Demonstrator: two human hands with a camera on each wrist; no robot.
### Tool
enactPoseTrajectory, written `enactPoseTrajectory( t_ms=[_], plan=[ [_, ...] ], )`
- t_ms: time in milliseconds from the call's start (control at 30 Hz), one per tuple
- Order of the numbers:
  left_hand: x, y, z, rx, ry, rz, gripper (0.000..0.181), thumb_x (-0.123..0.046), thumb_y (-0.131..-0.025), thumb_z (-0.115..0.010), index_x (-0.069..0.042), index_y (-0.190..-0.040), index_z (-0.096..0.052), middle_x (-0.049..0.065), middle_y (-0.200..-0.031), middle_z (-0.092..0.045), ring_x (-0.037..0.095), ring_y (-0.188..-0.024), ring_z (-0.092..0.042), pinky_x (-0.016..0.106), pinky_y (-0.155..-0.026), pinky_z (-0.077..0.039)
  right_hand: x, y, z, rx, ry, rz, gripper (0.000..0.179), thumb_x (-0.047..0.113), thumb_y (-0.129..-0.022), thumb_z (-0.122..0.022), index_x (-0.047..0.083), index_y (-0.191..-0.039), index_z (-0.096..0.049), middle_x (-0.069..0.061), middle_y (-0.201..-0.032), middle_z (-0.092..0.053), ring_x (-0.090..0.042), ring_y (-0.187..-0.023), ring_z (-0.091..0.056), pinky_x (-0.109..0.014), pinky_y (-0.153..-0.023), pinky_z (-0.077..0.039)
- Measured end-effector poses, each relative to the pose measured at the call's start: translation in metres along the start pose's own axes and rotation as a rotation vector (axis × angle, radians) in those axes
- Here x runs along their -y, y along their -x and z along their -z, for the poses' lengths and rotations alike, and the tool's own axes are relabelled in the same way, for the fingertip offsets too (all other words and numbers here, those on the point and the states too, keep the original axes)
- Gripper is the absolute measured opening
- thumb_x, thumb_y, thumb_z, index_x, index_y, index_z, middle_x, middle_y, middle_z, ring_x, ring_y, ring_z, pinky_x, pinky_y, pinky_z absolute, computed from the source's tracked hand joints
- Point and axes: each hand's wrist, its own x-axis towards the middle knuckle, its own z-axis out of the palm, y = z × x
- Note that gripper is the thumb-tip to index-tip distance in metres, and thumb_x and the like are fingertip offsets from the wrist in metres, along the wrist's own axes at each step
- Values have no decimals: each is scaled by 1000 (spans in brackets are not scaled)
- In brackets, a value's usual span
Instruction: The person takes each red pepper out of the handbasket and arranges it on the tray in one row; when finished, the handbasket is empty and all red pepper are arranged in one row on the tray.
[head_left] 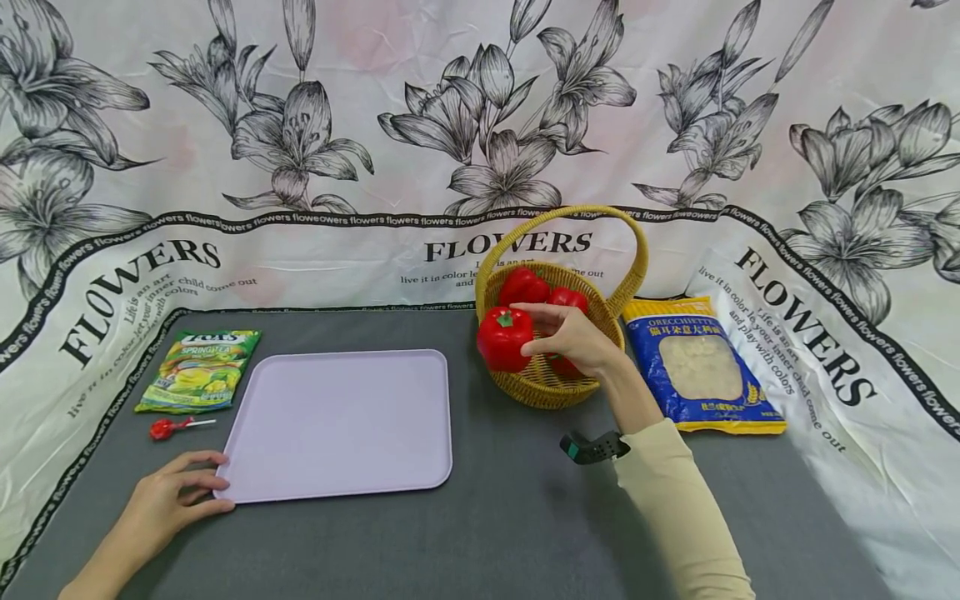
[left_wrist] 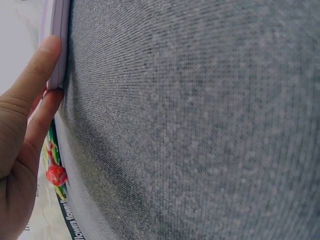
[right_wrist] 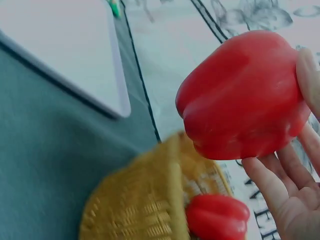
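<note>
In the head view my right hand (head_left: 566,337) grips a red bell pepper (head_left: 504,340) between thumb and fingers, over the left rim of a yellow wicker basket (head_left: 551,396). The right wrist view shows the bell pepper (right_wrist: 245,95) raised above the basket, its lobed bottom facing the camera. More red bell peppers (head_left: 523,286) lie inside the basket. At the near left corner of a pale lilac tray (head_left: 337,425), my left hand (head_left: 168,497) touches the edge with fairly straight fingers. Its thumb lies along the tray's side in the left wrist view.
A green candy bag (head_left: 201,371) and a red lollipop (head_left: 172,428) lie left of the tray. To the basket's right is a blue and yellow orecchiette pasta bag (head_left: 701,367). A flower-printed cloth (head_left: 360,167) rises behind the grey tabletop (head_left: 420,550).
</note>
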Motion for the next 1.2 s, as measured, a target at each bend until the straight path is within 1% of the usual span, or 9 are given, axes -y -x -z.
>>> enactPoseTrajectory(
  t_ms=[133,267,433,533,667,800,867,1067,1200],
  plan=[
    [0,0,1,-18,0,-30,30,-5,-50,-91,-17,-69,-71,0,-98,-63,-22,-93,-43,0,-63,-44,-1,-6,-16,41,-64,8,59,-6,-83,-70,1,-138,-49,-19,-131,-55,-28,-114,-57,-38,-89,-54],
    [1,-2,1,-22,8,-49,30,-4,-50,-91,-16,-70,-72,2,-98,-63,-23,-94,-43,-1,-64,-44,-5,-13,-30,61,-90,11,58,-7,-83,-69,1,-137,-49,-19,-131,-56,-29,-115,-56,-40,-90,-53],
    [1,-2,1,-16,-4,-28,30,-5,-50,-91,-17,-70,-72,2,-98,-63,-23,-93,-43,-1,-64,-44,-14,-27,-51,115,-147,14,58,-12,-85,-64,-1,-139,-46,-21,-136,-51,-32,-121,-52,-41,-93,-51],
    [0,0,2,-9,-14,-12,30,-7,-50,-92,-18,-69,-71,2,-98,-63,-22,-92,-43,-1,-64,-44,-21,-36,-65,142,-179,-4,59,-13,-85,-62,-2,-140,-44,-21,-138,-49,-33,-124,-50,-41,-96,-49],
    [0,1,1,-9,-1,-15,30,-7,-49,-92,-18,-69,-71,2,-98,-63,-22,-92,-43,-1,-64,-44,-30,-50,-79,132,-209,-32,58,-14,-85,-61,-2,-140,-45,-20,-139,-49,-33,-125,-49,-40,-97,-48],
    [1,1,1,-29,17,-40,31,-4,-48,-91,-17,-68,-71,-2,-98,-63,-23,-92,-43,-1,-64,-44,-34,-65,-92,130,-226,-49,59,-15,-85,-61,0,-140,-46,-18,-140,-49,-32,-127,-47,-40,-100,-46],
    [1,2,0,-29,21,-39,31,-4,-48,-91,-17,-68,-71,-5,-98,-63,-22,-91,-45,-1,-64,-44,-35,-73,-100,144,-225,-59,60,-14,-85,-62,2,-140,-46,-17,-140,-48,-31,-128,-46,-41,-101,-45],
    [1,5,-2,-20,18,-27,30,-7,-49,-92,-19,-69,-71,-3,-97,-64,-17,-84,-52,-1,-65,-43,-37,-92,-119,180,-219,-107,60,-11,-85,-64,6,-140,-47,-13,-141,-49,-27,-129,-46,-41,-100,-46],
    [4,1,-2,-47,69,-67,31,-2,-48,-91,-15,-69,-71,-7,-98,-63,-19,-86,-51,-1,-65,-44,-36,-103,-129,202,-223,-120,61,-12,-84,-64,7,-140,-48,-12,-142,-48,-25,-130,-45,-38,-100,-46]
  ],
)
